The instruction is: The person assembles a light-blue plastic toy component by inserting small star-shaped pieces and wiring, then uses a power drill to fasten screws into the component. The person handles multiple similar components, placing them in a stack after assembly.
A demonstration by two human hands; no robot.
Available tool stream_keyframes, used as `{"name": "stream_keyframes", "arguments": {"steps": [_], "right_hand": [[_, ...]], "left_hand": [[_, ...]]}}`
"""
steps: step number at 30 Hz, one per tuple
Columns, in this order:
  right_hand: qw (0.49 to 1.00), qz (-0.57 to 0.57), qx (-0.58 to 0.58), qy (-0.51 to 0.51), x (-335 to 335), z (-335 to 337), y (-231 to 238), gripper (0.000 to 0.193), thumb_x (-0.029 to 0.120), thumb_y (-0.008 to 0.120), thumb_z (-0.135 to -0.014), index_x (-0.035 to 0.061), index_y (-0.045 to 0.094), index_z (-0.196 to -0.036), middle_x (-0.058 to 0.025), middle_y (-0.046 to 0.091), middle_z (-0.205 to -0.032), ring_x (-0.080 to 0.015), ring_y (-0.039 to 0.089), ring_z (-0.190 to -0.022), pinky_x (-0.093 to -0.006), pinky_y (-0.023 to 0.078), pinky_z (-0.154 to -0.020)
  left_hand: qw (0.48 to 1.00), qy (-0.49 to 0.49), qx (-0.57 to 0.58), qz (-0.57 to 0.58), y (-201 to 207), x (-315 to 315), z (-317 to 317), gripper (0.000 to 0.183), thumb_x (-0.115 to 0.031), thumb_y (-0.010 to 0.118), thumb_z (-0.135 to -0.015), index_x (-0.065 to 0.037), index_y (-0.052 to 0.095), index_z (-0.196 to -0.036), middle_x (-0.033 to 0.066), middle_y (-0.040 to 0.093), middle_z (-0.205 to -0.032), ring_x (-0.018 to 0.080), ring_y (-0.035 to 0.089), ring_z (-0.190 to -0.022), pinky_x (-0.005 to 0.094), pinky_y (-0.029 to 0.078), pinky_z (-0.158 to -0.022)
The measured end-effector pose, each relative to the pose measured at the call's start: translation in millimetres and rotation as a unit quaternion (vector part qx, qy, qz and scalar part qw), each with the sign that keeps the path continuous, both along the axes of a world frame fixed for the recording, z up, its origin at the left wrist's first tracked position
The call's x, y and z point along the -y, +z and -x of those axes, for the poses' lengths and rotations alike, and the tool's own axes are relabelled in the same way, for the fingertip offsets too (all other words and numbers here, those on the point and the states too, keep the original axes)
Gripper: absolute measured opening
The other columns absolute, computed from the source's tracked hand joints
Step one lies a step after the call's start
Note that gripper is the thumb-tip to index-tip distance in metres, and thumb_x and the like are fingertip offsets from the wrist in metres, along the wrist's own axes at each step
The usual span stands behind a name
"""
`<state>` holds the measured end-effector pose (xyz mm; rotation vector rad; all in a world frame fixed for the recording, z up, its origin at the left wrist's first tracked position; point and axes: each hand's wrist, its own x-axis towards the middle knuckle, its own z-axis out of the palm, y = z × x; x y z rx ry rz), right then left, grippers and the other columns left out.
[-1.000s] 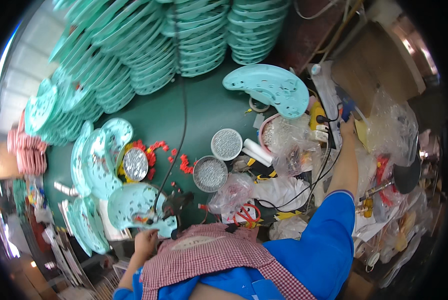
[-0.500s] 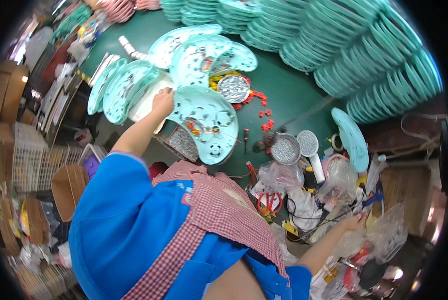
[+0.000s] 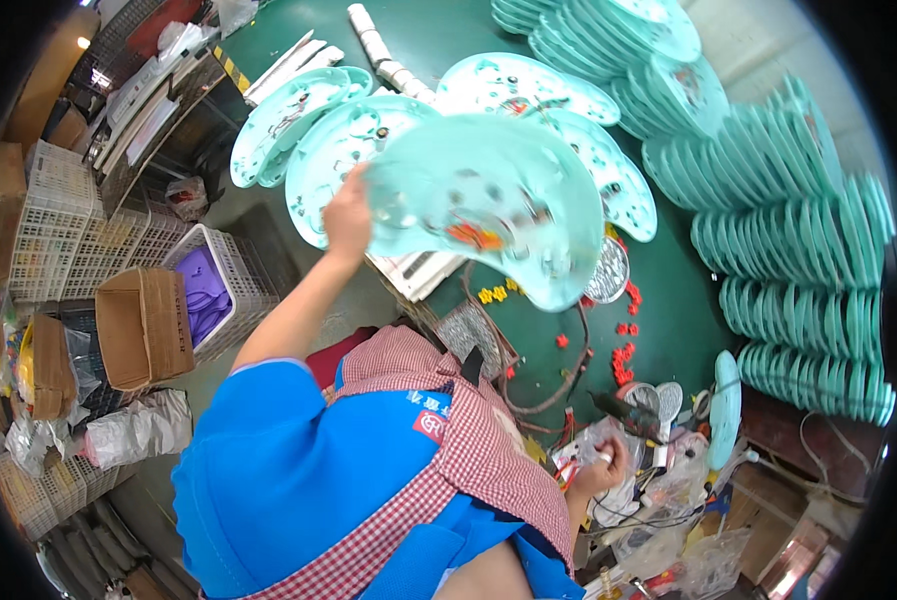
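The held panel [image 3: 498, 185] is turquoise, the apron [image 3: 488, 445] red-and-white checked.

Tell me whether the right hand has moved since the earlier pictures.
Yes, the right hand has come in from the right, closer to the round tins.

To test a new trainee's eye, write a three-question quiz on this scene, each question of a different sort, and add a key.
1. What is the left hand holding?
2. True or false: the purple thing lies in the white crate.
3. Fill in the colour: the small loose pieces on the green tabletop are yellow and ____.

Key:
1. A curved mint-green panel.
2. True.
3. Red.
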<state>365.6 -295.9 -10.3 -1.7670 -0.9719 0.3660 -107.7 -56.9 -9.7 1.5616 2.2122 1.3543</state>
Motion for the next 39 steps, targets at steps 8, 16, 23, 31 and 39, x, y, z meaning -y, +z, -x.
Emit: {"name": "stream_keyframes", "arguments": {"steps": [8,16,23,31,39], "right_hand": [[0.89,0.135,-0.029,0.435,-307,215,-3,0.016,0.007,0.058,-0.088,-0.0039,0.066,-0.097,-0.0088,0.067,-0.086,-0.014,0.061,-0.079,-0.0263,0.048,-0.072],[0.881,0.291,-0.182,0.326,-458,369,-99,0.072,0.058,0.037,-0.094,-0.0039,0.053,-0.127,-0.023,0.055,-0.129,-0.0315,0.05,-0.123,-0.0366,0.035,-0.102],[0.751,0.329,-0.353,0.45,-428,319,-36,0.078,0.064,0.045,-0.089,0.0065,0.039,-0.141,-0.0115,0.047,-0.136,-0.0212,0.048,-0.12,-0.0344,0.046,-0.091],[0.682,0.329,-0.37,0.538,-381,172,66,0.097,0.07,0.056,-0.075,0.0109,0.028,-0.147,-0.0122,0.052,-0.13,-0.0217,0.059,-0.105,-0.0325,0.057,-0.063],[0.848,0.047,-0.494,0.188,-265,67,128,0.044,0.015,0.059,-0.084,-0.0038,0.053,-0.124,-0.0135,0.059,-0.121,-0.0223,0.061,-0.108,-0.0361,0.05,-0.092]], "left_hand": [[0.959,0.165,0.22,0.064,-103,54,146,0.039,-0.001,0.046,-0.09,0.005,0.05,-0.129,0.0195,0.064,-0.115,0.0301,0.061,-0.106,0.0345,0.043,-0.093],[0.859,0.05,0.502,0.088,-153,71,142,0.062,-0.005,0.062,-0.085,0.002,0.035,-0.141,0.0117,0.045,-0.137,0.0248,0.044,-0.125,0.0359,0.032,-0.106],[0.81,0.078,0.559,0.158,-68,72,189,0.07,0.003,0.068,-0.075,0.003,0.038,-0.138,0.0113,0.05,-0.134,0.0245,0.05,-0.12,0.0373,0.039,-0.103],[0.831,-0.211,0.441,0.267,68,-105,204,0.069,-0.017,0.071,-0.068,0.003,0.046,-0.13,0.0112,0.058,-0.119,0.0237,0.057,-0.106,0.0355,0.044,-0.094],[0.746,-0.497,0.359,0.262,101,-328,13,0.072,-0.057,0.04,-0.094,-0.009,0.03,-0.147,0.0103,0.036,-0.148,0.0253,0.034,-0.136,0.0353,0.026,-0.11]]}}
